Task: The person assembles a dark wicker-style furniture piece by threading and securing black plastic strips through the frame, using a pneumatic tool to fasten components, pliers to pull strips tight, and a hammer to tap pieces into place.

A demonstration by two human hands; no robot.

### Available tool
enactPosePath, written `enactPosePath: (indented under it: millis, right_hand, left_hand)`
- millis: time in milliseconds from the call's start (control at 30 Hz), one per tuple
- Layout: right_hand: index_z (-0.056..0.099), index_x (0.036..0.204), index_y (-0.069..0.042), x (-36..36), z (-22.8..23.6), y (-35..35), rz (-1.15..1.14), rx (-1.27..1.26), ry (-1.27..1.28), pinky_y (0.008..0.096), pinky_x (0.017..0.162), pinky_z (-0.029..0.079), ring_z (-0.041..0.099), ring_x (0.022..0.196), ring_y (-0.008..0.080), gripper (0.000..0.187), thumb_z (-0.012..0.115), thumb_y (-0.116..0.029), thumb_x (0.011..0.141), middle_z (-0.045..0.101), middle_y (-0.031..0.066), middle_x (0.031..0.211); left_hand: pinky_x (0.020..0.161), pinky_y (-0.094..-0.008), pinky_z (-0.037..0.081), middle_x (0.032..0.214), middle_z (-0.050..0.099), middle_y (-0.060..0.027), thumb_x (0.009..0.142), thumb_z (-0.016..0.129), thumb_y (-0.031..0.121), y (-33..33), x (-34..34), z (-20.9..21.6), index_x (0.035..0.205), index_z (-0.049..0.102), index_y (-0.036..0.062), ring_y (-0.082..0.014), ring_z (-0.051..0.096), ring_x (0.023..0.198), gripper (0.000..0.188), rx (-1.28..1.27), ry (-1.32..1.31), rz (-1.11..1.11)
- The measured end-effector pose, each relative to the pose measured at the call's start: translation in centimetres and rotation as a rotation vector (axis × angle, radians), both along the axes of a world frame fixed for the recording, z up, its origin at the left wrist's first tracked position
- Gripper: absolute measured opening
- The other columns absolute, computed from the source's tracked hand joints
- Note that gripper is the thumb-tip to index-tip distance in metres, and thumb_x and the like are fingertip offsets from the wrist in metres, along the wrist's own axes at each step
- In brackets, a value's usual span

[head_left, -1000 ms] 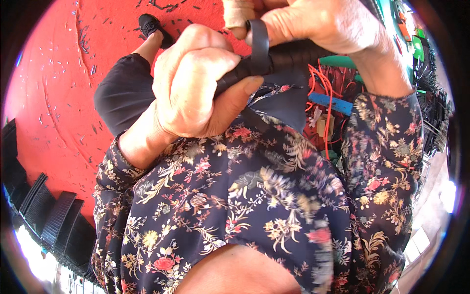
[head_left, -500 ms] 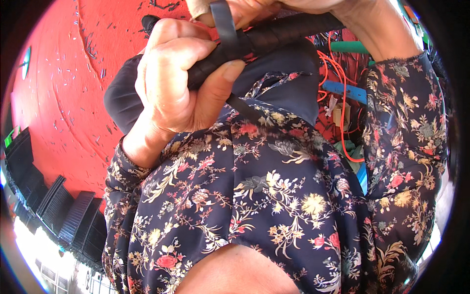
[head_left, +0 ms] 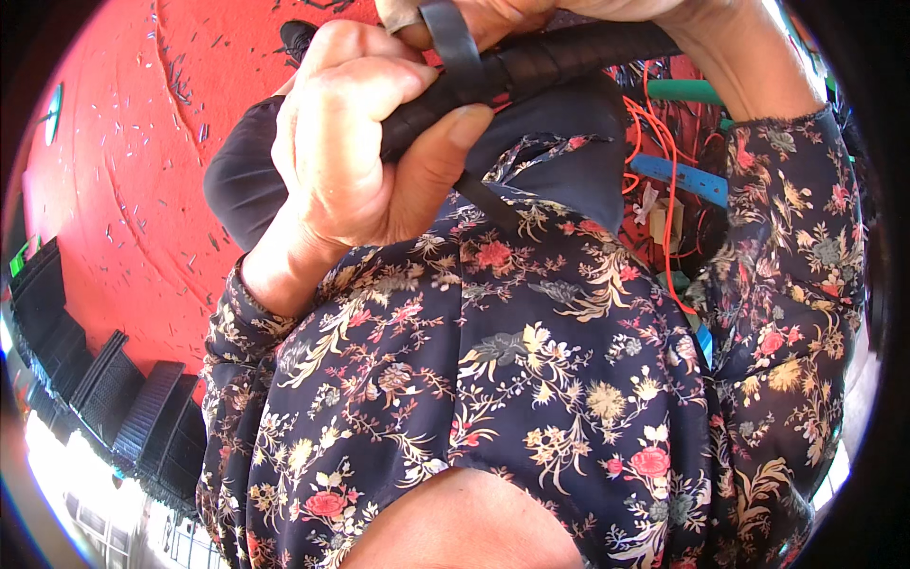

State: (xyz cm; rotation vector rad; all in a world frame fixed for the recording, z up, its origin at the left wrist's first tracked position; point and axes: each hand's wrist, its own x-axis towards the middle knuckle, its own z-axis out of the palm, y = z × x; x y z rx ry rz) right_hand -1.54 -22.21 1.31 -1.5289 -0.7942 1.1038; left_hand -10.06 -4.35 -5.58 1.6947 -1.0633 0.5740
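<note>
The black wrapped bundle [head_left: 531, 62] runs across the upper centre of the frame, above the red floor [head_left: 123, 190] at left. It is gripped by the left hand [head_left: 355, 152], fingers curled fully shut around it. At the top edge, a black tape strip [head_left: 450, 43] is pinched by the right hand [head_left: 493, 14], its fingers partly cropped. For a tight wrap, the strip should be kept taut and overlapped evenly. Orange wires [head_left: 664, 171] lie at right.

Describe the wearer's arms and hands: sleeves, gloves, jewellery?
Both arms wear long, thin dark navy sleeves printed with small flowers in red, pink, yellow and cream. The left sleeve ends just above the wrist; the right sleeve ends at the forearm. The left hand is bare: no glove, ring or watch visible. The right hand is mostly cut off.
</note>
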Motion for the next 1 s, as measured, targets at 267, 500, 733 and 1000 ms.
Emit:
enactPosePath:
  millis: [267, 500, 733, 1000]
  right_hand:
    - [0.063, 0.086, 0.003, -0.1, 0.5, 0.0, 0.017, -0.034, -0.083, 0.0219, 0.059, 0.046, 0.057, 0.065, 0.0081, 0.008, 0.067, 0.001, 0.078, 0.065, 0.0040, 0.076]
    - [0.064, 0.087, 0.004, 0.3, 1.1, 0.3, 0.017, -0.070, -0.022, 0.0205, 0.056, 0.044, 0.056, 0.064, 0.0070, 0.011, 0.068, 0.002, 0.076, 0.065, 0.0043, 0.075]
    - [0.064, 0.088, 0.003, -0.5, 1.0, 0.1, -0.100, -0.075, -0.070, 0.0215, 0.058, 0.045, 0.057, 0.066, 0.0083, 0.012, 0.067, 0.002, 0.076, 0.065, 0.0042, 0.076]
    - [0.065, 0.087, 0.003, -1.5, 0.3, 0.3, -0.043, 0.009, -0.200, 0.0227, 0.060, 0.046, 0.058, 0.067, 0.0090, 0.012, 0.068, 0.001, 0.076, 0.065, 0.0040, 0.075]
  left_hand:
    - [0.068, -0.0318, 0.042, 0.082, 0.053, -0.0143, 0.084, 0.066, 0.002, 0.5, -0.3, -0.6, 0.103, 0.045, -0.0025, -0.0186, 0.048, 0.071, 0.029, 0.008, 0.033, 0.031]
    - [0.072, -0.0316, 0.043, 0.087, 0.058, -0.0182, 0.084, 0.065, 0.002, 0.7, -0.9, -0.6, 0.104, 0.045, -0.0026, -0.0206, 0.053, 0.076, 0.028, 0.043, 0.128, 0.082]
    - [0.071, -0.0306, 0.042, 0.085, 0.056, -0.0167, 0.082, 0.065, -0.001, 0.2, -0.1, -0.9, 0.103, 0.045, -0.0021, -0.0196, 0.051, 0.074, 0.029, -0.033, 0.065, 0.052]
    - [0.069, -0.0309, 0.041, 0.083, 0.055, -0.0170, 0.083, 0.063, -0.002, 0.6, -1.1, -0.8, 0.102, 0.044, -0.0027, -0.0192, 0.051, 0.073, 0.026, 0.009, 0.136, 0.061]
